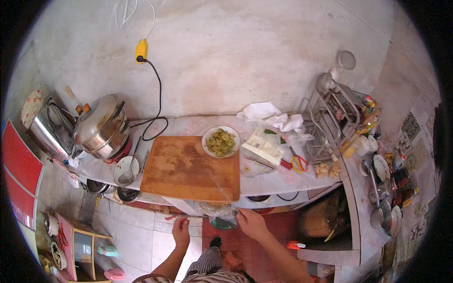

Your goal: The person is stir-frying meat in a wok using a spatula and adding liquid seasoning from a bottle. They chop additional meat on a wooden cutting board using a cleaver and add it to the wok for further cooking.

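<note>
My right hand (252, 223) is closed at the edge of a crumpled clear plastic bag (220, 211), just off the front of the wooden cutting board (177, 169). Below the bag shows a green container (223, 224). A pale, blurred streak runs from near that hand over the board; what it is cannot be made out. My left hand (181, 231) is left of the bag, fingers curled; a thin dark line beside it is too small to identify. On the board's back right corner rests a white plate (204, 148) of chopped green vegetables (221, 142).
Left on the counter are a lidded steel steamer pot (99, 131) and a white bowl (120, 168) with a ladle (127, 177). Orange-handled scissors (300, 164), ginger (327, 170), a white cloth (260, 111) and a wire rack (320, 138) lie right. A black cord (160, 81) reaches a yellow socket (142, 46).
</note>
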Demonstrator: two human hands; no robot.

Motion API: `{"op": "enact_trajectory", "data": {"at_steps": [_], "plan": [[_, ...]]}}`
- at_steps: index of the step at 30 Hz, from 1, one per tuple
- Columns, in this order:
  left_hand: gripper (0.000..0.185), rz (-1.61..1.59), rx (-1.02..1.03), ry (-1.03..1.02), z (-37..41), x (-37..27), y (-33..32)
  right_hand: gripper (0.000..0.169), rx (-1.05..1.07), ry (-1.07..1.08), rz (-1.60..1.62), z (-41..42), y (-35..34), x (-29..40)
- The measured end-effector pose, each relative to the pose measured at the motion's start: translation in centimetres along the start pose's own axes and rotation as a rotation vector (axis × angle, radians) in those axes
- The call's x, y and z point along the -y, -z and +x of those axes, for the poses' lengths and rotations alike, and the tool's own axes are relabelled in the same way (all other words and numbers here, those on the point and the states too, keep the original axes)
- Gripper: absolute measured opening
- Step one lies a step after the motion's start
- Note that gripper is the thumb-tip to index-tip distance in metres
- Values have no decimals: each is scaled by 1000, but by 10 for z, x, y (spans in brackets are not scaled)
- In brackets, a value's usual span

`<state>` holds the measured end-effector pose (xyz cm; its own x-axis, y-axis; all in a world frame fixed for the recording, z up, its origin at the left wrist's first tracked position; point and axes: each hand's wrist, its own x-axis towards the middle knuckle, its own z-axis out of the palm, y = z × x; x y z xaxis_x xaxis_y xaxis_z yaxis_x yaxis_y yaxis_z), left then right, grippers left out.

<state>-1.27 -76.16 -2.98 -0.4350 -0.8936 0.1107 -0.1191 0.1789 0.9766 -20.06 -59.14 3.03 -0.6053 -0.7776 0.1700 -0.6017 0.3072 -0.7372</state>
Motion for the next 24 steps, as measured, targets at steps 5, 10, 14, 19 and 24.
{"op": "enact_trajectory", "data": {"at_steps": [5,10,14,19,24], "plan": [[12,20,-65,26,71,0,41,37,195,78,-372,125,-89,28],[9,-45,-77,145,90,21,54,36,68,142,-548,184,-162,14],[10,-78,20,152,85,34,42,29,16,129,-485,204,-174,1],[21,63,352,115,86,8,14,19,122,64,-322,160,-120,5],[27,40,565,-100,58,30,-55,24,-240,-178,-167,-2,-46,-34]]}}
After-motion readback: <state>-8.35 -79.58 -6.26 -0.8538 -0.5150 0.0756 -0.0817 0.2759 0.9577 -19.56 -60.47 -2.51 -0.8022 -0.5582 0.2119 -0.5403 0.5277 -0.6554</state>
